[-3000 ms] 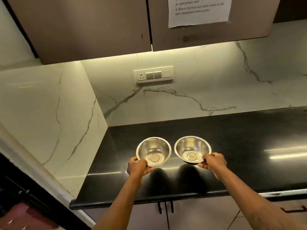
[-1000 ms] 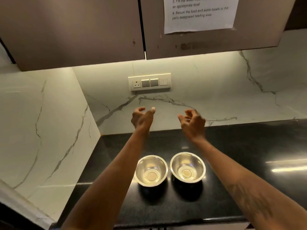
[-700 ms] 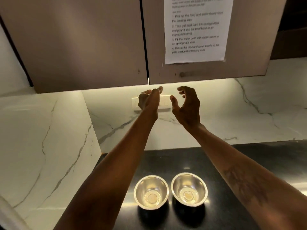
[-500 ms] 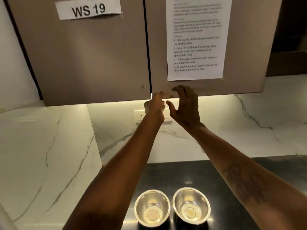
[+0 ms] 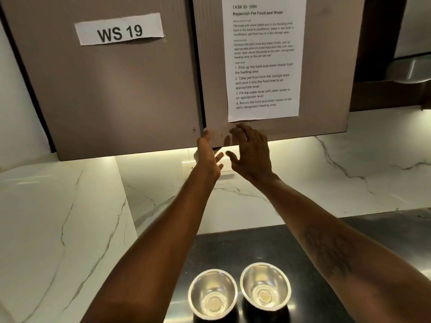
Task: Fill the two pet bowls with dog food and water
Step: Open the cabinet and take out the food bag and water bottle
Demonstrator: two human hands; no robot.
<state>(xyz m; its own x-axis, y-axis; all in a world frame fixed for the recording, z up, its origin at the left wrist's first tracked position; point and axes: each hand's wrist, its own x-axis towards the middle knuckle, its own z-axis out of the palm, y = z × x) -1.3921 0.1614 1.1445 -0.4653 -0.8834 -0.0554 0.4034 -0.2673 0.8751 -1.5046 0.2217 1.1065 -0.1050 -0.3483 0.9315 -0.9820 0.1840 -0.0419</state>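
Observation:
Two empty steel pet bowls stand side by side on the black counter: the left bowl and the right bowl. Both arms are raised to the brown wall cabinet above. My left hand touches the lower left corner of the right cabinet door, fingers reaching under its bottom edge. My right hand is spread with straight fingers just in front of the same door's lower edge, holding nothing. No dog food or water is in view.
The left cabinet door carries a "WS 19" label; the right door bears a printed task sheet. A switch plate sits on the marble backsplash behind my hands. A steel hood hangs at the upper right.
Both hands let go of the bowls on the counter and rose to the cabinet's bottom edge. The view tilted up, so the bowls dropped to the lower frame edge.

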